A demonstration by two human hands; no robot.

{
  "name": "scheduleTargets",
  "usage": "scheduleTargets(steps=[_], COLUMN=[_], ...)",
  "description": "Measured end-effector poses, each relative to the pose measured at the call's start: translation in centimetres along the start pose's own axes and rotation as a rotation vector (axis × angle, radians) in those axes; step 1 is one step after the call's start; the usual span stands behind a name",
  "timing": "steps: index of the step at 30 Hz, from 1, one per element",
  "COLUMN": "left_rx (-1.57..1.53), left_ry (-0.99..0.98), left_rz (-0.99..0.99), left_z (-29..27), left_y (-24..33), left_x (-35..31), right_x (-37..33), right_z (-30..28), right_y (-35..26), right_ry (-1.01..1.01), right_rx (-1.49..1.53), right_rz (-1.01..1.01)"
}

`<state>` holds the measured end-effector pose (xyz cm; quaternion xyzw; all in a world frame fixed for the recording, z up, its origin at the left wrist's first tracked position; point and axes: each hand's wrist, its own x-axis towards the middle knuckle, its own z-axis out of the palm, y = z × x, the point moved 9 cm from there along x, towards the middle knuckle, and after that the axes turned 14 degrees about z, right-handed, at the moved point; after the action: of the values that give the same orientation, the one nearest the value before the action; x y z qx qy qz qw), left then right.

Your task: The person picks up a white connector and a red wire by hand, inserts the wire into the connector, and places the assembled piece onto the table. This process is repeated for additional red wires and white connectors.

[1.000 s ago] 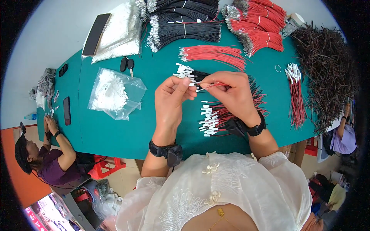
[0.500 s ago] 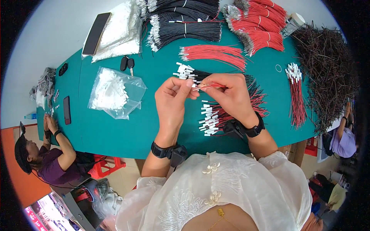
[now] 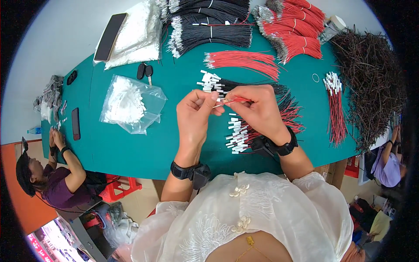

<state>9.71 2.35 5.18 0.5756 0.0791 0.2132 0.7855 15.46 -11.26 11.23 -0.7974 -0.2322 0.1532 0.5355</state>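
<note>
Over the table's middle, my left hand (image 3: 194, 113) pinches a small white connector (image 3: 219, 100) between thumb and forefinger. Close on its right, the closed fingers of my right hand (image 3: 258, 107) grip several red wires (image 3: 240, 99), whose tips point at the connector. Whether a wire tip sits inside the connector is too small to tell. Behind my hands lies a bundle of black wires with white connectors (image 3: 211, 81). Below my right hand, red and black wires with white connectors (image 3: 237, 136) spread on the table, partly hidden by that hand.
On the green table (image 3: 131, 153) lie a clear bag of white connectors (image 3: 126, 105), keys (image 3: 145, 72), loose red wires (image 3: 242, 61), black bundles (image 3: 214, 36), red bundles (image 3: 301, 43), a finished-looking red bunch (image 3: 335, 107) and a dark wire heap (image 3: 369, 78). A co-worker (image 3: 61, 179) sits left.
My right hand has shifted slightly left and its wire tips are closer to the connector. My left hand stays almost in place, still pinching.
</note>
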Motion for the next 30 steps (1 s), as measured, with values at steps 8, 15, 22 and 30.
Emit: scheduleTargets(steps=[8, 15, 22, 30], left_rx=[0.043, 0.021, 0.097, -0.076], left_ry=[-0.028, -0.067, -0.051, 0.061], left_rz=[0.016, -0.026, 0.044, -0.012], left_z=[-0.3, -0.3, -0.4, 0.2], left_y=[0.2, -0.3, 0.6, -0.3], left_x=[-0.2, -0.2, -0.3, -0.4], right_x=[0.4, 0.5, 0.4, 0.6], right_z=[0.1, 0.7, 0.8, 0.1], right_y=[0.3, 0.4, 0.5, 0.9], right_ry=[-0.030, -0.068, -0.059, 0.027], right_rx=[0.048, 0.025, 0.021, 0.149], right_rz=[-0.006, 0.023, 0.045, 0.022])
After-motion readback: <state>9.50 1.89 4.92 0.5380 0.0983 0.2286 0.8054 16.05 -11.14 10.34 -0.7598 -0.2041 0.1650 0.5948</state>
